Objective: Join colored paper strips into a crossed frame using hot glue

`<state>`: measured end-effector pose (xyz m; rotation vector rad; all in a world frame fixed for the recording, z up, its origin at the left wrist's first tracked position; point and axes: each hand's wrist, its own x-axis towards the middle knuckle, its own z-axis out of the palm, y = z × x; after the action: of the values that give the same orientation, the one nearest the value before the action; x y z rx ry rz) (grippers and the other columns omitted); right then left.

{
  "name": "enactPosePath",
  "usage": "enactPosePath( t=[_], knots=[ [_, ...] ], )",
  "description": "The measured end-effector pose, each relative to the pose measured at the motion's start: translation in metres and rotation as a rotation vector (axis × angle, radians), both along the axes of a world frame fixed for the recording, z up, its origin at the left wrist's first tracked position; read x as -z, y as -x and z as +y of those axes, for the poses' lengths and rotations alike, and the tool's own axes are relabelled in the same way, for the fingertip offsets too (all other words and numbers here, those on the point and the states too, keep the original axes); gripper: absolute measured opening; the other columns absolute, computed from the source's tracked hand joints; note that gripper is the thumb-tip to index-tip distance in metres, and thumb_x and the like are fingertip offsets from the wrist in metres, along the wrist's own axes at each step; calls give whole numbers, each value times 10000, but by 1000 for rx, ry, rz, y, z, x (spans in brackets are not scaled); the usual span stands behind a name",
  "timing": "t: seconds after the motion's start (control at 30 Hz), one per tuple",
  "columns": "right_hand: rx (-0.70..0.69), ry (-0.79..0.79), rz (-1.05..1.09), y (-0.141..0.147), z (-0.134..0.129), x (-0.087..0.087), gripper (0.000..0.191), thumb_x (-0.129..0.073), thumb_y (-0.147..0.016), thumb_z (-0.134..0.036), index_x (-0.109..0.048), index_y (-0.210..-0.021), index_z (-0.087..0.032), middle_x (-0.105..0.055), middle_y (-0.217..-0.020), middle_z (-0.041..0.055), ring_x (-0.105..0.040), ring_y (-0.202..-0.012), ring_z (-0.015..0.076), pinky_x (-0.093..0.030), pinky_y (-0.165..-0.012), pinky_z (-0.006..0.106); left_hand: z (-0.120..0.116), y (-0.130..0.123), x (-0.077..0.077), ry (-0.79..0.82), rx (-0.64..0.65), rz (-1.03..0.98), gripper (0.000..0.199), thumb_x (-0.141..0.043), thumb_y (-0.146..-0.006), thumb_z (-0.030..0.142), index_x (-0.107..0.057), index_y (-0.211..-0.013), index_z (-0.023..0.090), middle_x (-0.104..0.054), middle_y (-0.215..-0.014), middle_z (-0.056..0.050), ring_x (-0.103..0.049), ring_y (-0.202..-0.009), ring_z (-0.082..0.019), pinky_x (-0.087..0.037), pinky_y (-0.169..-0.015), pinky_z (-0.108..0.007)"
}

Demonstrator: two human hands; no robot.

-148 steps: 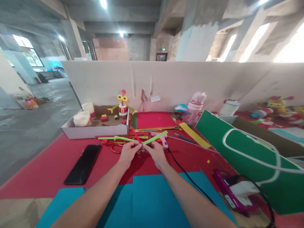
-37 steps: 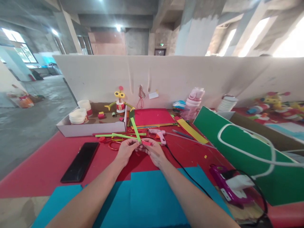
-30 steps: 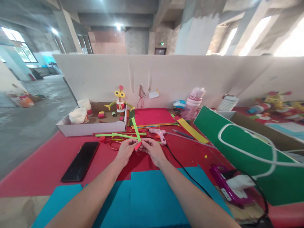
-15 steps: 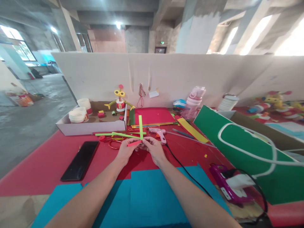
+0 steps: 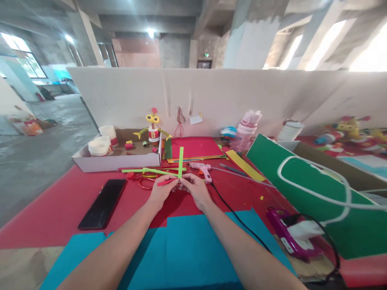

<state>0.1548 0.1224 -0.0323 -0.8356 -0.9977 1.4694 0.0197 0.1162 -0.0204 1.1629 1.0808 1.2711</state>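
I see a narrow bright-green paper strip (image 5: 181, 161) standing nearly upright, meeting a thin red paper strip (image 5: 165, 182) that points left.

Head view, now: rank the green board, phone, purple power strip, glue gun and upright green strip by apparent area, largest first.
1. Green board
2. Phone and purple power strip: too alike to rank
3. Glue gun
4. Upright green strip

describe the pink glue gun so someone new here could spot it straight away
On the red table, find the stack of paper topped by a red sheet. Between it and the right hand lies the pink glue gun. Unlike the flat yellow strip to its right, it is pistol-shaped, with an orange trigger and a black cord.
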Motion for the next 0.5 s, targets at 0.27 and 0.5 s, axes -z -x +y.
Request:
enactPosePath(
  t=[0.27,0.5],
  knots=[
    [55,-41,-128,-4,2,-1,299,-770,-584,-399,-660,-736,-166,-667,-659,-2,-615,-585,138,-521,-648,289,-4,-1,-7,-23,9,34,186,-732,-645,326,-682,-676,149,-639,-588,-13,-526,-540,-110,-403,-541,-224],
    [88,-39,-116,-4,3,-1,296,-767,-577,-417,-649,-706,-178,-644,-603,-10,-605,-546,140,-519,-618,295,-2,-1,-4,-51,-37,29,201,-725,-652,353,-658,-647,163,-583,-540,11,-491,-516,-113,-374,-515,-236]
  ],
)
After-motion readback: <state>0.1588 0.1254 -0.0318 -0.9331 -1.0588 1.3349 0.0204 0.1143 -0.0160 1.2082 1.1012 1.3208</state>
